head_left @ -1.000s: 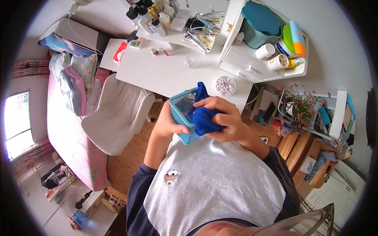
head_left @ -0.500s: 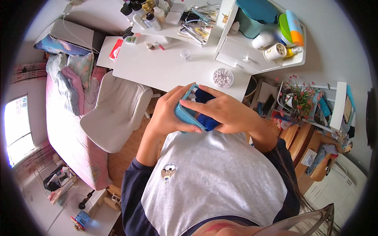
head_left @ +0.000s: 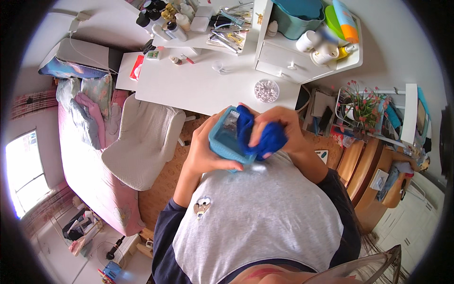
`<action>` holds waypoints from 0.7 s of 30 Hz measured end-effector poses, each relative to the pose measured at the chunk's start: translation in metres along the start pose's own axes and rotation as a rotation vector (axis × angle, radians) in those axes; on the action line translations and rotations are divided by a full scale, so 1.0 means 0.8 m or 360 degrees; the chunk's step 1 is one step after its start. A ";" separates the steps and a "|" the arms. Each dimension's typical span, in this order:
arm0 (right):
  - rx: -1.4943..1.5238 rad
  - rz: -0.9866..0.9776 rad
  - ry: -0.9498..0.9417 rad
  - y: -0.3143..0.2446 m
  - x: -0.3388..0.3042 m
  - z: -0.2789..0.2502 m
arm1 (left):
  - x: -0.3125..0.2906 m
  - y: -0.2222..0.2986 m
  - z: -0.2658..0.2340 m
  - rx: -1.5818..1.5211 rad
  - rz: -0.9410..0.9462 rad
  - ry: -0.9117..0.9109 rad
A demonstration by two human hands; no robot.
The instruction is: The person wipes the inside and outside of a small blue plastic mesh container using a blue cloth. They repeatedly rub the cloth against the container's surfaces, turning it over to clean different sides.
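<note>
My left hand (head_left: 205, 149) grips a small light-blue plastic basket (head_left: 226, 138) from its left side, held in front of my chest and tilted toward me. My right hand (head_left: 280, 127) presses a bunched dark-blue cloth (head_left: 262, 135) into the basket's opening and right side. The cloth hides most of the basket's inside. Both hands hang just in front of the white desk's near edge (head_left: 198, 102).
On the desk stand a small round bowl of pale beads (head_left: 266, 90), bottles and jars (head_left: 165, 19) at the back, and a white drawer unit (head_left: 288, 57) bearing a teal bin (head_left: 298, 16). A white chair (head_left: 144, 142) stands left, a bed (head_left: 90, 156) beyond it, and a cluttered shelf (head_left: 378, 118) right.
The basket has turned in my hands, its opening now facing more to the right, and my right hand with the cloth has shifted across it. My view has moved closer to the desk.
</note>
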State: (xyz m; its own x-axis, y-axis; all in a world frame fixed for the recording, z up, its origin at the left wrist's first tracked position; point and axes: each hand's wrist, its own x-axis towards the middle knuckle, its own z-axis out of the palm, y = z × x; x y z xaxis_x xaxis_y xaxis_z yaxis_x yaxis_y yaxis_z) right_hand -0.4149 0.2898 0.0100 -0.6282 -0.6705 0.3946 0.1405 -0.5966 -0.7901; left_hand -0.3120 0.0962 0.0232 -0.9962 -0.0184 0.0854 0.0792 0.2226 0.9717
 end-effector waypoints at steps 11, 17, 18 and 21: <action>0.0573 0.0227 0.0776 -0.019 -0.016 0.006 | 0.002 -0.006 0.006 0.0882 0.0585 0.0326; 0.0458 0.0383 0.0571 0.000 -0.011 0.023 | 0.006 -0.017 0.025 0.1239 0.1068 0.0561; 0.0466 0.0493 0.0514 0.001 -0.013 0.022 | 0.003 -0.017 0.024 0.1283 0.1057 0.0587; 0.0517 0.0825 0.0413 0.003 -0.023 0.014 | -0.003 -0.023 0.024 0.1381 0.1040 0.0646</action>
State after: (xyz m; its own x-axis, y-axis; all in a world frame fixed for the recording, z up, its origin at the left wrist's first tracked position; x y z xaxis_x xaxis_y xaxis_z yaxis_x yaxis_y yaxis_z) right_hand -0.3948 0.2958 0.0063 -0.5753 -0.8028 -0.1566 0.6722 -0.3550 -0.6497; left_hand -0.3116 0.1109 0.0011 -0.6773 0.0702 0.7324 0.3657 0.8959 0.2523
